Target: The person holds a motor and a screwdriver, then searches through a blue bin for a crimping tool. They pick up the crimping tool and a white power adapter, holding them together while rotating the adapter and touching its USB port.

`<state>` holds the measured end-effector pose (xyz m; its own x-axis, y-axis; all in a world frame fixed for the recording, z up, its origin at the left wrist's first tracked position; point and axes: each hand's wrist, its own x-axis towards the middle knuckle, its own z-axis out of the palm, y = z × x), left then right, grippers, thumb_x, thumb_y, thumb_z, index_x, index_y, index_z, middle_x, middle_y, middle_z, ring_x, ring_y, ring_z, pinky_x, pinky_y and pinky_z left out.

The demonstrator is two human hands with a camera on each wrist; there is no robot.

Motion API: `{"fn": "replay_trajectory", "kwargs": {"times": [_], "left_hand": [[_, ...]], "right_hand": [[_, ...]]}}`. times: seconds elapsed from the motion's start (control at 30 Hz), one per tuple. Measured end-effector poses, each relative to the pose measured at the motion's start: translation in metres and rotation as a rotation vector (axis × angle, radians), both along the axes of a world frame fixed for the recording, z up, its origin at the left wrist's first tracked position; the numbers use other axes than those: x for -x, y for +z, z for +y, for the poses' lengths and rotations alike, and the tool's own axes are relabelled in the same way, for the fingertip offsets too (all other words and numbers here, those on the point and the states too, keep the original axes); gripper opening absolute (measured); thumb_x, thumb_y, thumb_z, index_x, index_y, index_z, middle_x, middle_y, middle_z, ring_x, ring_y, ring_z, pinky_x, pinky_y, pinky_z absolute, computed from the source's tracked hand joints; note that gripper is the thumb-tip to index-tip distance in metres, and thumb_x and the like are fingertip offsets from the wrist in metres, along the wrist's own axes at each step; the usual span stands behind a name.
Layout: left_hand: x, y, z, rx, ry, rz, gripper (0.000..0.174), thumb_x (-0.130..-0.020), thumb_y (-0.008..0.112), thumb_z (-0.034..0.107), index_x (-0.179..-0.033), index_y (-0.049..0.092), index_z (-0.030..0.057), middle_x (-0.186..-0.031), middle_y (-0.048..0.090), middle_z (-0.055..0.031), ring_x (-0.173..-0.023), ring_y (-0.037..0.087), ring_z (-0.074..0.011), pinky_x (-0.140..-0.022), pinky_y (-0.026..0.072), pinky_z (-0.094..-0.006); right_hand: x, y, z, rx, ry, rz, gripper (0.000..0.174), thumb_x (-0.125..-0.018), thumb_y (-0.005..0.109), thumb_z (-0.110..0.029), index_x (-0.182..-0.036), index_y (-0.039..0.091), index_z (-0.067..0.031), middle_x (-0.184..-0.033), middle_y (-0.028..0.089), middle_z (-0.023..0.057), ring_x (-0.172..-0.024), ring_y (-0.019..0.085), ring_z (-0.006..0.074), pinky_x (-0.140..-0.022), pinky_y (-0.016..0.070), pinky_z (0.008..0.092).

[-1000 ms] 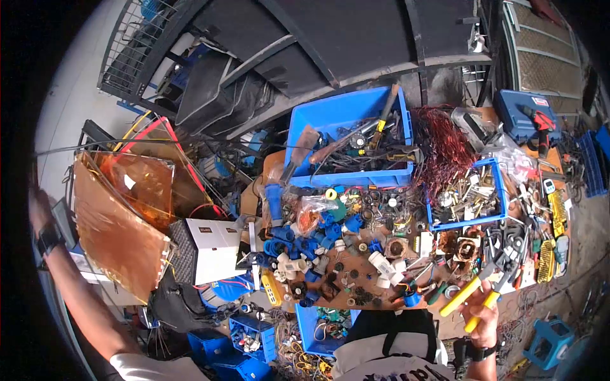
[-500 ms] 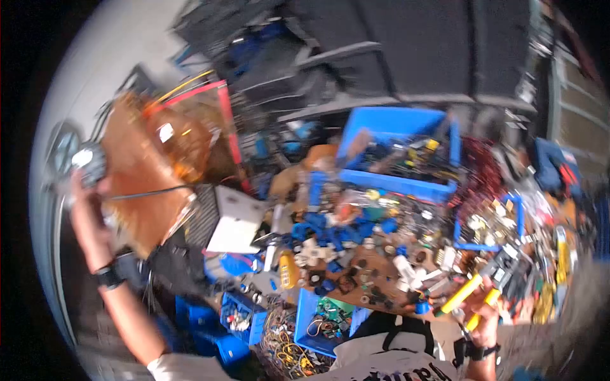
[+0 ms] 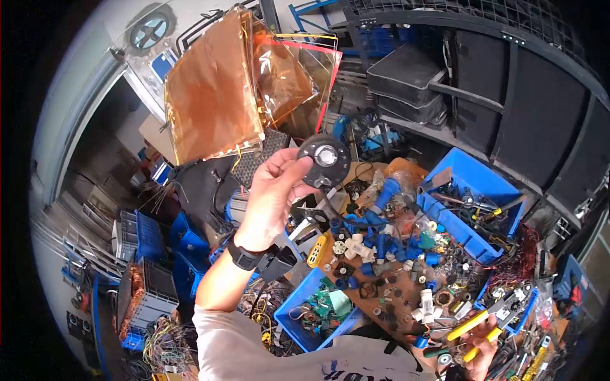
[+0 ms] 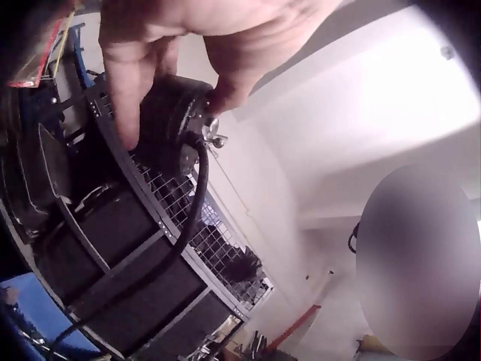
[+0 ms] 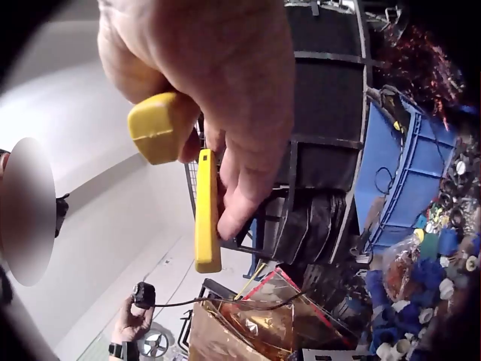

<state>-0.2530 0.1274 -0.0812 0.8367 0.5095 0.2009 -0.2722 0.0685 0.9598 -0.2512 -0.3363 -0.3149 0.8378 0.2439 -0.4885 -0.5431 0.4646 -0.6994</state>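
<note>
My left hand [image 3: 279, 190] pinches a round black disc-shaped part [image 3: 324, 160] with a metal centre, held up above the left end of the table. In the left wrist view the thumb and fingers [image 4: 129, 98] grip the black part [image 4: 176, 124], and a black cable [image 4: 201, 195] hangs from it. Low at the right, my right hand [image 3: 481, 346] holds a tool by its yellow handles [image 3: 468, 325], spread apart, its metal head [image 3: 511, 308] over the small blue crate. The right wrist view shows the right hand [image 5: 218, 83] round both yellow handles [image 5: 208, 218].
Blue and white plastic fittings [image 3: 381, 244] cover the table [image 3: 397, 317]. A large blue bin [image 3: 460, 232] of tools stands behind them. A blue crate [image 3: 293, 305] with green boards sits at the near edge. Brown sheets [image 3: 210, 95] stand at the back left.
The left hand has come from the far left to the middle with the black part. The head view has swung left. The right hand still holds the yellow-handled tool.
</note>
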Motion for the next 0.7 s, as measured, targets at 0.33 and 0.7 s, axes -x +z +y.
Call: {"fn": "replay_trajectory", "kwargs": {"times": [0.33,0.7], "left_hand": [[-0.004,-0.010,-0.020,-0.004,-0.086,0.022,0.028,-0.086,0.064,0.005,-0.112,0.054,0.0025,-0.099,0.066,-0.0050,-0.084,0.064,-0.0094,-0.071,0.0526,-0.0217],[-0.031,-0.038,-0.062,0.205,-0.282,0.074,0.026,-0.088,0.065,0.019,-0.107,0.054,0.0031,-0.105,0.064,-0.0074,-0.091,0.064,-0.0139,-0.078,0.0547,-0.0315]], "right_hand": [[0.005,-0.005,0.021,-0.221,-0.017,-0.316,0.066,-0.067,0.052,-0.001,-0.132,0.047,-0.0122,-0.124,0.052,0.0208,-0.109,0.056,0.0330,-0.085,0.0510,0.0373],[0.010,0.029,0.051,-0.229,0.069,-0.318,0.069,-0.068,0.052,-0.005,-0.135,0.040,-0.0065,-0.119,0.053,0.0240,-0.107,0.055,0.0461,-0.089,0.0491,0.0530]]}}
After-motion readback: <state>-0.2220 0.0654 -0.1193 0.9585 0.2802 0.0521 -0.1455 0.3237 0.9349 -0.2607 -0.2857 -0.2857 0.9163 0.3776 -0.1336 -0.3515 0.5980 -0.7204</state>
